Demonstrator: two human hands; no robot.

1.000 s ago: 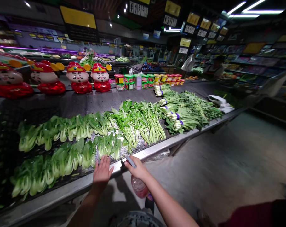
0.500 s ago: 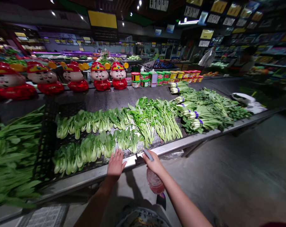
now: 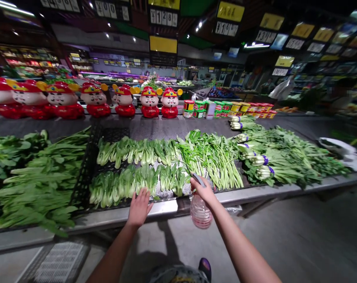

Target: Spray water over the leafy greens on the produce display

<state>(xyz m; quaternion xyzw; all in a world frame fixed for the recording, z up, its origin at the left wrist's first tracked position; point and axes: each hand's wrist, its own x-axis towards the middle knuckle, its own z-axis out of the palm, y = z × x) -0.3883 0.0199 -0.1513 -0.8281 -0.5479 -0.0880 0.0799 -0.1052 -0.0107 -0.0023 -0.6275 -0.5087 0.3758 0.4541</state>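
Observation:
My right hand (image 3: 204,189) is closed around the neck of a spray bottle (image 3: 201,212) with a grey trigger head and a clear, ribbed, pinkish body. The bottle hangs just in front of the shelf's metal edge, its head pointing towards the greens. My left hand (image 3: 139,207) is open, palm down and fingers apart, over the metal edge (image 3: 166,207) beside the front row of bok choy (image 3: 122,184). Whether its fingertips touch the leaves I cannot tell. A second row of bok choy (image 3: 140,151) lies behind. Right of them are long-stemmed leafy greens (image 3: 214,157).
Purple-banded bundled greens (image 3: 264,172) lie to the right. A black crate wall (image 3: 85,173) separates loose leafy greens (image 3: 39,181) on the left. Red figurine jars (image 3: 149,103) and stacked tubs (image 3: 199,109) line the back. A grey crate (image 3: 59,261) rests low at left.
The view has swung left, so the shelf appears further right. Against the produce, my left hand has shifted left along the edge. My right hand has lifted the spray bottle slightly.

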